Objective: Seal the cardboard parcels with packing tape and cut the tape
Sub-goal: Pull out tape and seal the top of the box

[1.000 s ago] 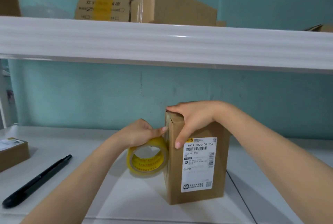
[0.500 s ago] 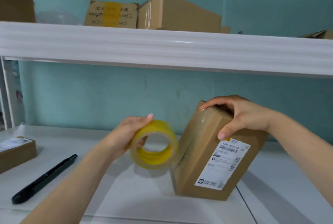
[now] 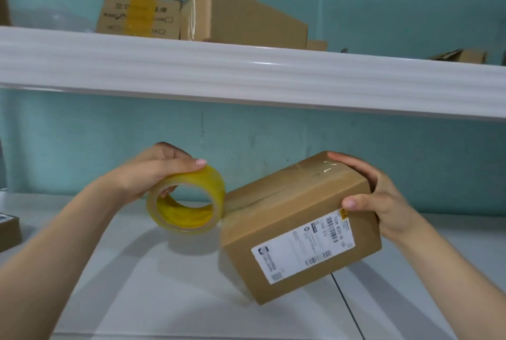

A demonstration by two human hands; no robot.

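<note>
The parcel (image 3: 273, 219) has been tipped right over: upright on its end a second ago, leaning half a second ago, and now laid back toward three o'clock. Only its lower corner seems to be on the worktop (image 3: 164, 285), though contact cannot be confirmed. It is gripped at its far end by the right hand (image 3: 383, 203), thumb on the face with the shipping label (image 3: 304, 246), fingers curled over the top.

The tape roll (image 3: 202, 181) is clasped by the left hand (image 3: 147, 175), fingers over the rim and a fingertip inside the core. It has been carried from the parcel's side to its nine o'clock end, where it touches the edge.

The flap seam (image 3: 276, 194) is now turned upward, and a glossy strip is seen along it, wrinkled near the right hand. One run of tape is judged laid, with the cut not yet made. No cutter is in view.

Above, at twelve o'clock, more boxes (image 3: 241, 19) are stored on the shelf (image 3: 246, 74).
</note>
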